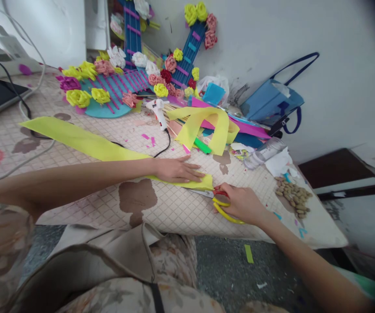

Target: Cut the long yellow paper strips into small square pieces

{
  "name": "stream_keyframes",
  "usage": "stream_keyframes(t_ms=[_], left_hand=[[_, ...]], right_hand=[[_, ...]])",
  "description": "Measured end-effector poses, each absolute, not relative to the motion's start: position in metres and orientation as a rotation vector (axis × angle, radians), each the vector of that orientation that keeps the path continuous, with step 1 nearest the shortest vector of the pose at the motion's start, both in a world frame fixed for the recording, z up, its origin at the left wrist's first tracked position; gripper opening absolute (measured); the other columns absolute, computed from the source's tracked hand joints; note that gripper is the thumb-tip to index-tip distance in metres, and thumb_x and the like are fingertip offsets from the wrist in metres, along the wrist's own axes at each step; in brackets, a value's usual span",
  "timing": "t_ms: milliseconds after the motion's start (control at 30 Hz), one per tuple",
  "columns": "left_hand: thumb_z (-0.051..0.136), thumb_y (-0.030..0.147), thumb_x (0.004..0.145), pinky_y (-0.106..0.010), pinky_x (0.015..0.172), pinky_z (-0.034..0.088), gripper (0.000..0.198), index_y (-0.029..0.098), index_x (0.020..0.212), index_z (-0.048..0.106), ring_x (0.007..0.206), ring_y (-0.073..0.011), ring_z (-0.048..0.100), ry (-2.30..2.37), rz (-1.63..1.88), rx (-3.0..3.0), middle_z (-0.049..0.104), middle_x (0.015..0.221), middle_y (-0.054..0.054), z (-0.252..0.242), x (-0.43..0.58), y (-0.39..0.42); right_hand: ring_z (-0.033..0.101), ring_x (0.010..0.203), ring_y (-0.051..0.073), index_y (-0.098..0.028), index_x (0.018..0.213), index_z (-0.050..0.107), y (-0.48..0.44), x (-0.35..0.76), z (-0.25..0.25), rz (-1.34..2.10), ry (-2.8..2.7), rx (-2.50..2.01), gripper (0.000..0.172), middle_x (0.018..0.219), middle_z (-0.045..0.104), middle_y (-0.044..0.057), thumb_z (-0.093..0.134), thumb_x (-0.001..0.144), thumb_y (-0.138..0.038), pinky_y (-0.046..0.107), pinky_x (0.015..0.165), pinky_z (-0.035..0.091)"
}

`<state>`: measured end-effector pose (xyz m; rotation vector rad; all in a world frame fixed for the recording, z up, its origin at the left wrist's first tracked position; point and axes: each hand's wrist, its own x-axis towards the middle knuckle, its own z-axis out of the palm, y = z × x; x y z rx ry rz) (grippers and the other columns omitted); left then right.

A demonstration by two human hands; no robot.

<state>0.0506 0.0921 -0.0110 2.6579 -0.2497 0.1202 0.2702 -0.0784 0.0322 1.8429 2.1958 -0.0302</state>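
Yellow strip [99, 145] — under left hand [177, 169], by scissors [220, 202] in right hand [241, 201]

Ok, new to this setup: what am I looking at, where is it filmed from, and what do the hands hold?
No machine here: these are a person's two bare hands. The one picture comes from a camera worn on the head, looking forward and down. The left hand lies flat on a long yellow strip; the right hand holds scissors, their blades along the strip's near edge. Also on the table: a glue gun, a guitar-like shape with flowers, and peanuts.
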Motion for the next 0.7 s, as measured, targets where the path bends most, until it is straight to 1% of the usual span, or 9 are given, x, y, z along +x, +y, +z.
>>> stream_keyframes(t_ms=[67, 267, 433, 700], left_hand=[[0.03, 0.028, 0.091, -0.041, 0.108, -0.01, 0.046, 0.033, 0.137, 0.031, 0.136, -0.0179, 0.016, -0.235, 0.103, 2.658, 0.032, 0.143, 0.004, -0.011, 0.05, 0.092], [0.03, 0.028, 0.091, -0.041, 0.108, -0.01, 0.046, 0.033, 0.137, 0.031, 0.136, -0.0169, 0.015, -0.222, 0.095, 2.666, 0.031, 0.144, 0.004, -0.01, 0.05, 0.091], [0.028, 0.029, 0.092, -0.042, 0.108, -0.01, 0.046, 0.032, 0.138, 0.029, 0.136, -0.0176, 0.017, -0.267, 0.142, 2.7, 0.032, 0.143, 0.003, -0.012, 0.05, 0.092], [0.032, 0.027, 0.091, -0.044, 0.108, -0.009, 0.047, 0.032, 0.137, 0.031, 0.136, -0.019, 0.017, -0.238, 0.113, 2.67, 0.032, 0.143, 0.003, -0.01, 0.051, 0.091]], right_hand=[[0.066, 0.071, 0.025, -0.022, 0.1, 0.051, -0.079, 0.271, 0.032, -0.017, 2.18, 1.851, 0.045, 0.086, 0.069, 0.004, 0.051, 0.075, -0.059, 0.03, 0.057, 0.04], [0.064, 0.084, 0.025, -0.021, 0.104, 0.05, -0.08, 0.267, 0.033, -0.083, 2.262, 1.898, 0.048, 0.096, 0.067, 0.006, 0.055, 0.072, -0.057, 0.031, 0.067, 0.043], [0.064, 0.083, 0.026, -0.021, 0.102, 0.049, -0.076, 0.259, 0.032, -0.088, 2.222, 1.924, 0.049, 0.094, 0.067, 0.007, 0.054, 0.072, -0.059, 0.032, 0.066, 0.042], [0.065, 0.078, 0.025, -0.02, 0.098, 0.049, -0.073, 0.25, 0.033, -0.053, 2.236, 1.874, 0.045, 0.09, 0.068, 0.006, 0.055, 0.072, -0.056, 0.029, 0.06, 0.04]])
